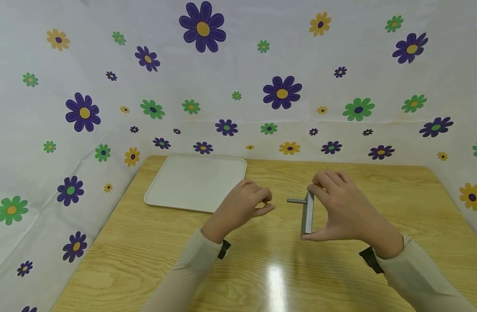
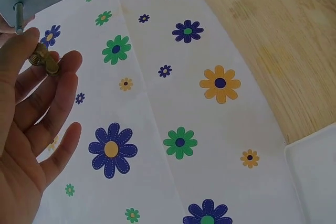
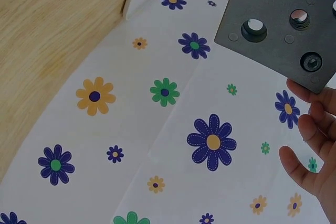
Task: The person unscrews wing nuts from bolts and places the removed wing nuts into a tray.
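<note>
Between thumb and fingers my left hand [image 1: 240, 206] pinches a small brass wing nut [image 2: 46, 60]; its coiled thread shows in the left wrist view. My right hand [image 1: 345, 210] grips a grey metal plate [image 1: 307, 214] by its edges, thumb below and fingers above, holding it upright over the table. A steel bolt [image 1: 296, 200] sticks out of the plate toward the left hand, with a gap between its tip and the wing nut. The right wrist view shows the plate's other face, with several round holes and a socket bolt head [image 3: 312, 62] in one corner hole.
A white tray [image 1: 195, 180] lies at the back left of the wooden table [image 1: 144, 260]. A white cloth with printed flowers [image 1: 238, 65] hangs behind the table and along its sides.
</note>
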{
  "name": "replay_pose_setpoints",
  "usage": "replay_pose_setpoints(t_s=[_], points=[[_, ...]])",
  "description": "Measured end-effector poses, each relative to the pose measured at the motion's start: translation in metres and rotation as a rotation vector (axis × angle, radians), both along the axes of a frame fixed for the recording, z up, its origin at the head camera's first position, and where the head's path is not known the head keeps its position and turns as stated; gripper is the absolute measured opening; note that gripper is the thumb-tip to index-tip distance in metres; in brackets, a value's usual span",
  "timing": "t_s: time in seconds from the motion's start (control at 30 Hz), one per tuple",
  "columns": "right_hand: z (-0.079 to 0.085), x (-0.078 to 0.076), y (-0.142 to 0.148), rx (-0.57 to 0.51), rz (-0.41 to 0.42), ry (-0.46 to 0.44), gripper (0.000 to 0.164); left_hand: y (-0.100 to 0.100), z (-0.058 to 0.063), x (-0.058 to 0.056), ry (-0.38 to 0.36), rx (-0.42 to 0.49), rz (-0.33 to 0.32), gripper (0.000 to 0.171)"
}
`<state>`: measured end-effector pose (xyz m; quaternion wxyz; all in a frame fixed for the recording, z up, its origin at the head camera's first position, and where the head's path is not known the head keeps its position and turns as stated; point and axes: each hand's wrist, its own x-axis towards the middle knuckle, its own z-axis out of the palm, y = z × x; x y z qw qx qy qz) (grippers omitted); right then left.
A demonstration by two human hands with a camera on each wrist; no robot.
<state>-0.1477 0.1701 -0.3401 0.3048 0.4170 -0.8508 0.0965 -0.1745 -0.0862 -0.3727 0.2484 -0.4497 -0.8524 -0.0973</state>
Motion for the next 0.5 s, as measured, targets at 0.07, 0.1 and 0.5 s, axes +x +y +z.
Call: replay_pose_setpoints(t_s=[0.07,0.1,0.5], points=[[0.000,0.000,0.000,0.002,-0.002,0.001,0.091,-0.001,-0.001,-0.001,-0.013,-0.010,0.009,0.017],[0.000,0.000,0.001,0.003,-0.002,0.002,0.091,-0.002,-0.002,-0.002,-0.020,-0.014,0.017,0.017],[-0.001,0.000,0.003,-0.003,-0.001,0.006,0.091,-0.032,-0.018,-0.035,-0.187,-0.134,0.171,0.016]])
